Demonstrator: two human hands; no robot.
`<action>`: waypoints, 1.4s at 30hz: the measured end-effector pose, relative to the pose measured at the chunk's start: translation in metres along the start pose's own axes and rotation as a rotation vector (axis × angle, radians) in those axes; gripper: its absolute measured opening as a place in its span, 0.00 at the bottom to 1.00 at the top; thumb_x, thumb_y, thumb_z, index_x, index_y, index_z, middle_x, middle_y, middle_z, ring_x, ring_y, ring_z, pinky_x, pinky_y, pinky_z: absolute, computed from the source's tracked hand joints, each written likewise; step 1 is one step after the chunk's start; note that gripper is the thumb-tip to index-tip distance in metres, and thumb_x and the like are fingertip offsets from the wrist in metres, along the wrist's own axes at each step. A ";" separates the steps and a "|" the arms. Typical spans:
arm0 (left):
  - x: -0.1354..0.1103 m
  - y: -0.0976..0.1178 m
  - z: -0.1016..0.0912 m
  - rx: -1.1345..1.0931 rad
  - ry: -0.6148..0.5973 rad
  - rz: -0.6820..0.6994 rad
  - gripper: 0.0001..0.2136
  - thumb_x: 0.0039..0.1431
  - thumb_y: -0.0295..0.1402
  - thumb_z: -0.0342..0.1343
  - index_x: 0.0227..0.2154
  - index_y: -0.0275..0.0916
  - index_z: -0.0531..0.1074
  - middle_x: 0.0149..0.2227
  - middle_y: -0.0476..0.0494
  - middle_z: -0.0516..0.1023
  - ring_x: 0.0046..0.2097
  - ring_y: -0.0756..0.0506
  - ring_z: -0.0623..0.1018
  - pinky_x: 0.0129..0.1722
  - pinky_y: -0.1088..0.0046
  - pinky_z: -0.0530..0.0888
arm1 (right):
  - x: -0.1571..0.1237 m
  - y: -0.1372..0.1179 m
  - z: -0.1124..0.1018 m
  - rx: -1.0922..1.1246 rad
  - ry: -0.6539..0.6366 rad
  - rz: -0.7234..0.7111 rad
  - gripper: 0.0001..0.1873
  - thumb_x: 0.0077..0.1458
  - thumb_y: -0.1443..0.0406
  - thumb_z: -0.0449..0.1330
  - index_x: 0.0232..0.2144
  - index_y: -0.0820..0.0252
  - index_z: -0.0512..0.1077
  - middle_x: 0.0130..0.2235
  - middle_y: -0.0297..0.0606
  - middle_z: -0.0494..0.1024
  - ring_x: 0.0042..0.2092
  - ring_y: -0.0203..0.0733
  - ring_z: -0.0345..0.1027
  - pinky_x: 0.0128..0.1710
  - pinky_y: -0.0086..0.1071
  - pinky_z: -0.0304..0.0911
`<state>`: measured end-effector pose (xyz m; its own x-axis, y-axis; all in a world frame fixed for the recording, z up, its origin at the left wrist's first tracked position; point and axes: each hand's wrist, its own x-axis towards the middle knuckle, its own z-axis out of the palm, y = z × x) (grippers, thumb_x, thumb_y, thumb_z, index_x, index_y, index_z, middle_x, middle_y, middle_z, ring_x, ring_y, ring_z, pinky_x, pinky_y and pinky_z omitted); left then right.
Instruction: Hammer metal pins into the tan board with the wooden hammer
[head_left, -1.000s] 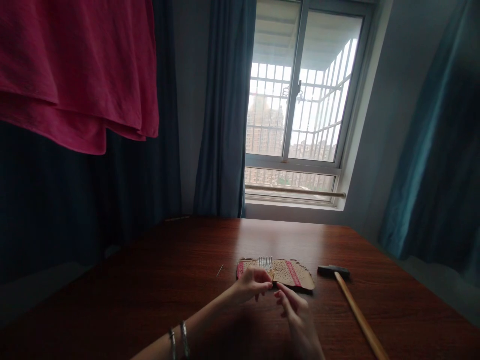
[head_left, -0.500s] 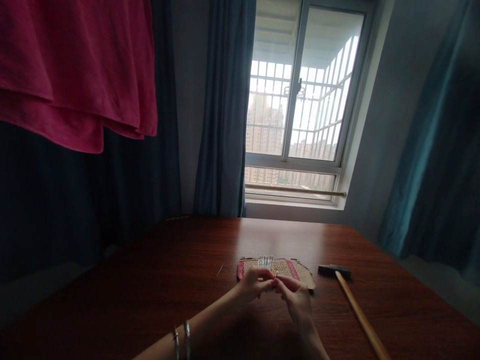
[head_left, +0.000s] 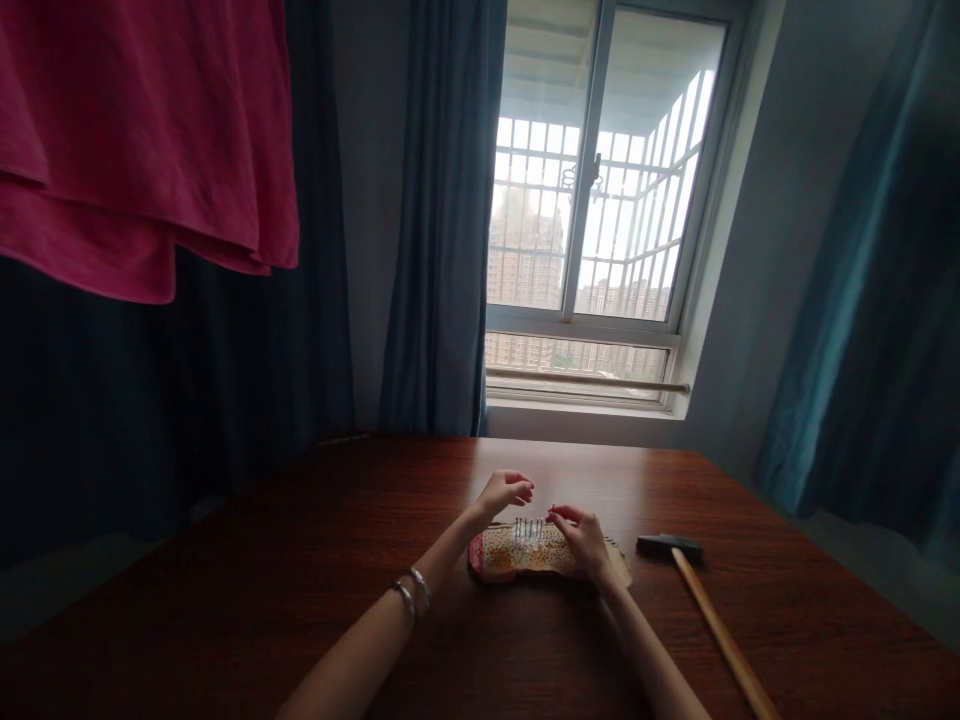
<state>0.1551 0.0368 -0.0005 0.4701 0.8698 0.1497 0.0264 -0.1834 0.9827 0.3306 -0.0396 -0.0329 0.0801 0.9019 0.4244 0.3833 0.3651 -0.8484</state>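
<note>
On the table lies a patterned, insole-shaped pad (head_left: 499,557) with red at its left end and small dark dots over its pale top. Several thin nails (head_left: 529,527) stand upright in a row near its far edge. My right hand (head_left: 585,538) pinches another nail (head_left: 553,508) just right of that row, its tip hidden by the fingers. Above the pad's far side, my left hand (head_left: 508,490) hovers with its fingers bent and a small gap to the thumb; nothing shows in it. Two silver bangles (head_left: 412,592) circle the left wrist.
To the right of the pad, a hammer (head_left: 670,546) with a wooden handle lies on the brown table (head_left: 360,560). Beyond the table are a barred window (head_left: 585,220) and blue curtains (head_left: 442,220). A pink cloth (head_left: 150,150) hangs at the upper left.
My hands, together in front of the pad before, have come apart. The left has moved up and away past the pad; the right has brought the nail beside the upright row.
</note>
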 end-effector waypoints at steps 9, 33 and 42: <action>0.007 -0.026 0.004 -0.030 -0.128 -0.130 0.19 0.44 0.44 0.59 0.33 0.31 0.72 0.31 0.39 0.76 0.33 0.45 0.76 0.35 0.68 0.71 | -0.002 0.013 0.004 -0.089 -0.036 0.010 0.14 0.47 0.57 0.56 0.28 0.58 0.77 0.32 0.40 0.80 0.34 0.44 0.72 0.36 0.33 0.64; 0.011 -0.029 0.007 0.324 -0.187 -0.029 0.25 0.48 0.51 0.51 0.33 0.30 0.75 0.29 0.42 0.76 0.31 0.47 0.73 0.32 0.74 0.67 | -0.008 0.013 0.008 -0.104 -0.040 -0.011 0.11 0.48 0.61 0.54 0.27 0.51 0.77 0.29 0.34 0.80 0.31 0.41 0.71 0.33 0.29 0.64; 0.001 -0.017 0.000 0.370 -0.372 0.038 0.18 0.44 0.42 0.58 0.36 0.34 0.75 0.32 0.45 0.76 0.33 0.47 0.73 0.32 0.76 0.68 | -0.008 0.011 0.007 -0.136 -0.033 -0.033 0.10 0.47 0.60 0.55 0.26 0.49 0.77 0.29 0.33 0.80 0.32 0.40 0.71 0.34 0.30 0.63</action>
<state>0.1556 0.0409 -0.0169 0.7568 0.6499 0.0695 0.2811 -0.4196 0.8631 0.3275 -0.0415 -0.0481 0.0358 0.8981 0.4384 0.5065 0.3618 -0.7826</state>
